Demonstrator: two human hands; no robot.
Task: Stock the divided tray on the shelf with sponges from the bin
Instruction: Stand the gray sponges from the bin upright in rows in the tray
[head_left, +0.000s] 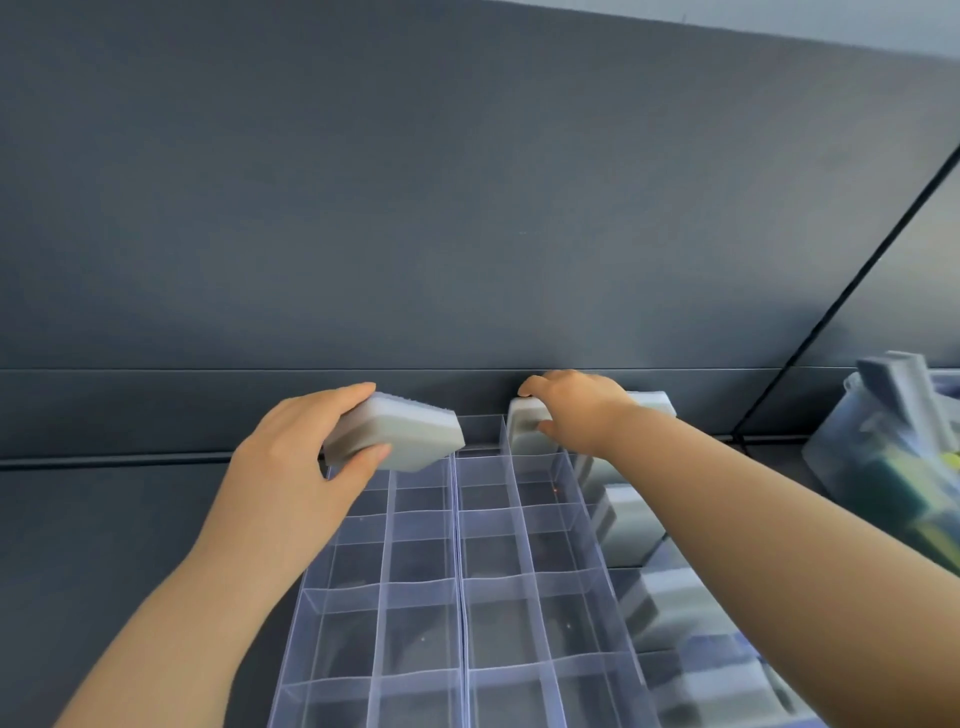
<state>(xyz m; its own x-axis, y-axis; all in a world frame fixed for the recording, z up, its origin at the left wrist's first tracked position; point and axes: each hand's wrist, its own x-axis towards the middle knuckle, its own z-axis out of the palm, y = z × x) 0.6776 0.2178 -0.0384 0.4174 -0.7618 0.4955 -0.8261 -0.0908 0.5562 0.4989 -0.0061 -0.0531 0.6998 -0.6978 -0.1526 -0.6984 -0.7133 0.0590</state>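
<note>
**Left hand** (280, 467): curled round a grey-and-white sponge (400, 431), thumb beneath, fingers over the far edge. Held tilted, above the far-left corner of the divided tray (460, 571), not yet in any cell.

**Right hand** (576, 410): fingers and thumb pinching a second sponge (524, 423), set in the mouth of a far cell, close against the tray's back wall. Depth of seating: cannot tell.

**Divided tray**: clear plastic, thin walls, lying on the dark shelf (104, 545). Near cells of the left and middle columns not yet stocked. Rightmost column holding stocked sponges (628, 514), blurred.

**Bin** (883, 457): clear, at far right on the shelf, more sponges inside, detail blurred.

**Step in hand (judged)**: seating both sponges in the far row.

**Handling notes**:
- Turn the left sponge on edge before lowering, to match those at right.
- Line up its narrow face with the cell mouth.
- Enter straight down rather than on the slant, to avoid catching a corner on a divider.
- Squeeze only lightly, sparing soft foam and thin walls.
- Press the second sponge to the cell floor and release only once upright.
- Work from the back row forward, keeping forearms off the dividers.
</note>
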